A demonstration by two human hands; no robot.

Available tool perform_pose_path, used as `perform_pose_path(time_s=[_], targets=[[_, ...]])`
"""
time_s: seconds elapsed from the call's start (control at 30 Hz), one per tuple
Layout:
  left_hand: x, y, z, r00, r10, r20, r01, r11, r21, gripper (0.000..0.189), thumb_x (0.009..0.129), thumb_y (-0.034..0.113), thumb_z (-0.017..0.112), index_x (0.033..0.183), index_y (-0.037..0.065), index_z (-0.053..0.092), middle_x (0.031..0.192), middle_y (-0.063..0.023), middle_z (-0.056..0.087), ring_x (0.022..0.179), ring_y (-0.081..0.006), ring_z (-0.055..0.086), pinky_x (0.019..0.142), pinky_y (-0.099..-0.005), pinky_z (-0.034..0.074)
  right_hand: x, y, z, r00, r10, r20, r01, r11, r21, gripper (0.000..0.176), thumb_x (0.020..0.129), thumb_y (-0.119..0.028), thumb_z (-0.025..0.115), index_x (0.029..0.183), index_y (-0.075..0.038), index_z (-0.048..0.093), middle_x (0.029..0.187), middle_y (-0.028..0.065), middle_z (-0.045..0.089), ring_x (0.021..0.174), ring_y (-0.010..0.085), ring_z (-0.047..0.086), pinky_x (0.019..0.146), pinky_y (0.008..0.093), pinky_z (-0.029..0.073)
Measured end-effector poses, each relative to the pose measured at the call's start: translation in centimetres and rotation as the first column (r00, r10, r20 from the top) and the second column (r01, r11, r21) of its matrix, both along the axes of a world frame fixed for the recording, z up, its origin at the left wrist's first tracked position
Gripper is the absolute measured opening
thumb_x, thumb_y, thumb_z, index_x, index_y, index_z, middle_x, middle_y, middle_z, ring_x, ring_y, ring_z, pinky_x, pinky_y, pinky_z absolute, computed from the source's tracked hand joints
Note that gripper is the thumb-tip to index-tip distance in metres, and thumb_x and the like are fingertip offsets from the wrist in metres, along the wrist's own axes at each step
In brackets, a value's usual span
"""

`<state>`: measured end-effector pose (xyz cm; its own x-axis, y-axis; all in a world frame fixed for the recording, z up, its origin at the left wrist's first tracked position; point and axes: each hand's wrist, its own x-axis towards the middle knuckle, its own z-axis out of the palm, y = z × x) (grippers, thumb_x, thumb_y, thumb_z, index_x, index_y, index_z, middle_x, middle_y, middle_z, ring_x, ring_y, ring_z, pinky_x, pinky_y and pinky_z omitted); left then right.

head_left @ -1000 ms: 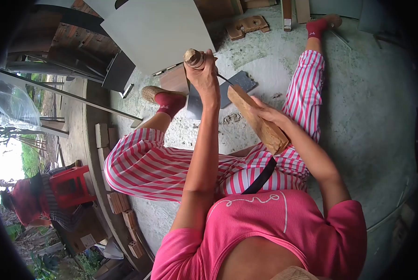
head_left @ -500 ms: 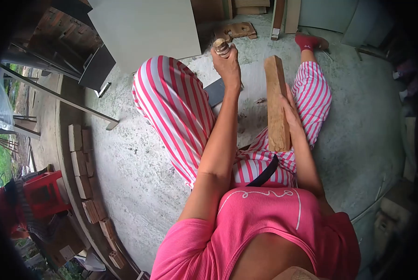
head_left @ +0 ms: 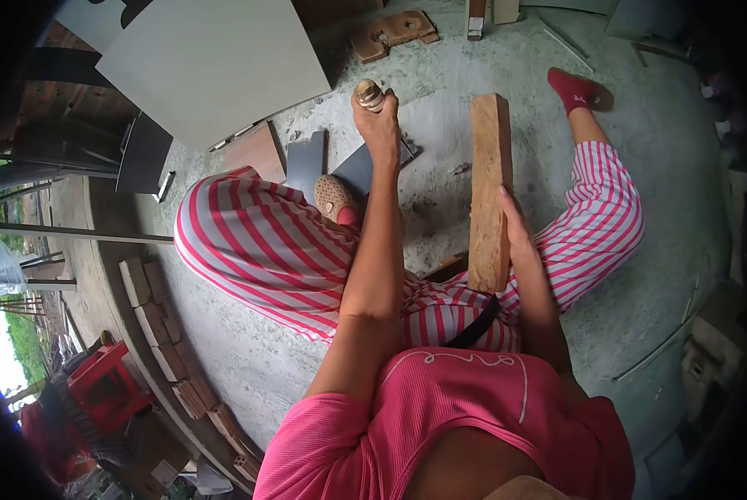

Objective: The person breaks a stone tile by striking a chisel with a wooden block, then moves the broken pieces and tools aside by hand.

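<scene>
My left hand (head_left: 375,125) is raised over the floor, its fingers wrapped round a handle (head_left: 368,94) with a pale round end and a banded neck. The rest of the held tool is hidden by the hand and forearm. A long, squared wooden block (head_left: 491,192) stands between my legs, its lower end near my lap. My right hand (head_left: 517,221) grips the block's right side low down, some fingers hidden behind it. Beyond my left forearm lie dark grey boards (head_left: 307,165), close to my shoe (head_left: 333,196).
A large pale panel (head_left: 223,71) leans at the upper left. A notched wood piece (head_left: 394,35) lies at the top. Bricks (head_left: 152,321) line the left ledge, with a red stool (head_left: 111,383) beyond. Thin rods (head_left: 652,354) lie at right.
The view has shifted, showing more boards and my left shoe. My legs appear farther apart. Both hands keep their holds, and the block appears slightly more upright.
</scene>
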<state>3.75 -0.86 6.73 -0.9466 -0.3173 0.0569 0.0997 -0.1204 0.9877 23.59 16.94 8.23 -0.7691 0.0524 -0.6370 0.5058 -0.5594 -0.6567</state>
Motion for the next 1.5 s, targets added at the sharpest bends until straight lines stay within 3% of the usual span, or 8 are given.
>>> perform_pose_path(time_s=[0.07,0.23,0.33,0.97,1.07,1.23,1.4,1.5], targets=[[-0.1,0.0,0.0,0.999,-0.045,-0.008,0.045,0.998,0.033,0.023,0.078,0.01,0.065,0.093,0.002,0.05,0.078,-0.0014,0.052,0.068,-0.0083,0.05,0.062,-0.023,0.043,-0.7,0.0,-0.1,1.0,-0.003,0.016,0.0,0.973,0.232,0.067,0.082,-0.048,0.059,0.129,-0.003,0.041,0.115,0.0125,0.052,0.099,0.024,0.056,0.084,0.0361,0.045],[-0.8,0.0,0.4,0.997,-0.078,0.031,0.078,0.997,-0.006,0.027,0.078,0.013,0.069,0.092,0.002,0.05,0.078,-0.0009,0.053,0.069,-0.008,0.05,0.062,-0.0231,0.043,-3.6,1.2,0.1,0.977,-0.164,-0.136,0.143,0.978,-0.151,0.068,0.082,-0.047,0.058,0.129,-0.002,0.037,0.109,0.0127,0.051,0.1,0.0303,0.057,0.081,0.0392,0.047],[-1.2,0.5,-0.3,0.996,-0.086,0.034,0.088,0.995,-0.045,0.025,0.077,0.014,0.07,0.089,0.003,0.051,0.075,-0.001,0.054,0.065,-0.0083,0.05,0.06,-0.0228,0.043,-3.9,2.2,-1.7,0.988,-0.128,-0.083,0.132,0.99,0.042,0.068,0.08,-0.055,0.055,0.121,-0.001,0.045,0.096,0.0133,0.057,0.083,0.024,0.061,0.067,0.0343,0.05],[-1.4,1.9,-1.9,0.958,-0.237,0.159,0.261,0.953,-0.153,0.02,0.074,0.008,0.065,0.086,0.004,0.05,0.073,-0.0005,0.054,0.065,-0.0084,0.05,0.061,-0.0242,0.043,-3.3,0.8,-2.8,1.0,-0.024,-0.002,0.024,0.999,0.045,0.065,0.082,-0.048,0.058,0.123,0.0,0.042,0.106,0.0127,0.053,0.085,0.0241,0.061,0.066,0.0342,0.052],[-1.3,2.2,-3.4,0.954,-0.259,0.152,0.284,0.942,-0.181,0.021,0.073,0.01,0.066,0.086,0.003,0.051,0.073,-0.0031,0.057,0.065,-0.0104,0.052,0.062,-0.0262,0.045,-4.4,0.6,-1.8,0.995,0.023,-0.1,0.003,0.969,0.249,0.058,0.085,-0.039,0.058,0.125,-0.001,0.041,0.108,0.0118,0.051,0.084,0.0218,0.06,0.066,0.0341,0.054],[-0.6,2.3,-4.6,0.935,-0.308,0.177,0.341,0.917,-0.208,0.018,0.075,0.006,0.065,0.089,0.005,0.053,0.073,0.0015,0.054,0.062,-0.007,0.048,0.056,-0.0235,0.042,-8.4,0.9,7.4,0.928,0.247,-0.278,-0.068,0.848,0.525,0.068,0.085,-0.03,0.059,0.138,-0.002,0.027,0.115,0.0134,0.048,0.091,0.0191,0.057,0.072,0.0331,0.055],[0.1,2.8,-3.3,0.924,-0.3,0.235,0.362,0.885,-0.292,0.029,0.068,0.012,0.068,0.092,0.001,0.056,0.079,-0.0064,0.063,0.071,-0.015,0.059,0.068,-0.0306,0.048,-10.7,-0.6,15.6,0.837,0.201,-0.51,0.241,0.7,0.672,0.071,0.082,-0.024,0.063,0.138,0.0,0.027,0.115,0.0176,0.051,0.095,0.021,0.059,0.077,0.0315,0.05],[0.0,3.0,-3.5,0.931,-0.308,0.195,0.357,0.878,-0.32,0.025,0.068,0.013,0.067,0.085,0.002,0.053,0.076,-0.0154,0.062,0.071,-0.0258,0.063,0.066,-0.0348,0.048,-11.6,-1.5,15.0,0.806,0.367,-0.465,0.324,0.384,0.865,0.077,0.077,-0.022,0.066,0.14,-0.005,0.025,0.114,0.0187,0.055,0.098,0.0261,0.06,0.082,0.0338,0.049]])
